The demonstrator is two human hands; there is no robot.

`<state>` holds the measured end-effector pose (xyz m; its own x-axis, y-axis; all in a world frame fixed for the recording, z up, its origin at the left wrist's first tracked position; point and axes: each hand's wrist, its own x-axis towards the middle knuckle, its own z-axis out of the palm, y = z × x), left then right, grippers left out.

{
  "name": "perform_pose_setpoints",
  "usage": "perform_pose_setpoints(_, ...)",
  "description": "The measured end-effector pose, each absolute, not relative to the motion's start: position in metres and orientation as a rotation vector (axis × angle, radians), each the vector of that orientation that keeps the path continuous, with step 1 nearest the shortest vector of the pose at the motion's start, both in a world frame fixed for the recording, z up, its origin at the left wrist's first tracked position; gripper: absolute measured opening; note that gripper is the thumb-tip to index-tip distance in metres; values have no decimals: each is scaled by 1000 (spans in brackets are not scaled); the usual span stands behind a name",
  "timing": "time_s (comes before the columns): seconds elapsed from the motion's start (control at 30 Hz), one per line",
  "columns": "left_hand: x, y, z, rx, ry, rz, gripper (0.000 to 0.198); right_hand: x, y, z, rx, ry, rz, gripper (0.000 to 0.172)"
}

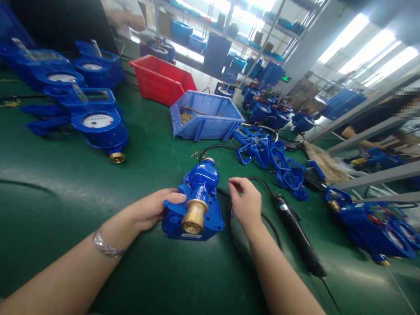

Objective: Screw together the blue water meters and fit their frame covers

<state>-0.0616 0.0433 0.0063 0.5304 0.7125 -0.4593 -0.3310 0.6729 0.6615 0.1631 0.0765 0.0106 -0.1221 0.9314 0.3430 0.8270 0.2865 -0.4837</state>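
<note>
Left hand (151, 210): fingers clamped on the left side of the blue meter (201, 192), thumb on the upper surface. Right hand (246, 203): fingers curled, thumb and fingertips drawn close together beside the right side of the meter, apart from it; whether they meet or pinch a small part cannot be told.

The meter rests on the green tabletop (157, 271), between the forearms, pipe body uppermost. Its larger brass fitting (194, 218) faces the near edge. A metallic bracelet (106, 245) encircles the left wrist.

Right of the right hand, a black power screwdriver (298, 236) lies with its bit toward the near right corner. Beyond the meter are loose brass-coloured screws (197, 154). Farther, near the far edge, stand a light blue bin (216, 127) containing similar screws and, just left of it, a red bin (154, 85). A pile of blue frames (282, 162) lies right of the light blue bin. Meters with dials upward (98, 127) occupy the far left corner; opened meter housings (370, 227) lie toward the right edge.
</note>
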Motion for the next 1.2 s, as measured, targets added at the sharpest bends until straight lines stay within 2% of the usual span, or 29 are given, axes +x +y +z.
perform_pose_setpoints(0.07,-61,43,7,528,799,677,48,155,115,4,-1706,-2067,324,8)
perform_pose_setpoints(0.17,-59,43,8,498,831,697,46,139,152,-8,-1869,-2170,446,15)
perform_pose_setpoints(0.27,-58,43,7,467,840,712,44,128,165,-14,-1937,-2217,546,20)
perform_pose_setpoints(0.37,-56,42,6,439,876,750,41,129,165,-10,-1923,-2177,611,18)
perform_pose_setpoints(0.5,-51,40,6,407,930,810,41,148,143,13,-1811,-1947,608,13)
perform_pose_setpoints(0.7,-38,35,8,358,933,886,43,156,39,53,-1403,-1583,535,10)
perform_pose_setpoints(0.8,-35,32,8,367,928,924,38,137,-1,62,-1165,-1705,373,9)
perform_pose_setpoints(0.93,-35,31,9,383,898,947,29,113,-11,59,-940,-2027,-55,12)
perform_pose_setpoints(1.07,-37,30,9,385,879,940,23,105,-2,48,-874,-2233,-393,13)
perform_pose_setpoints(1.2,-36,30,8,382,887,941,21,106,1,47,-899,-2393,-540,16)
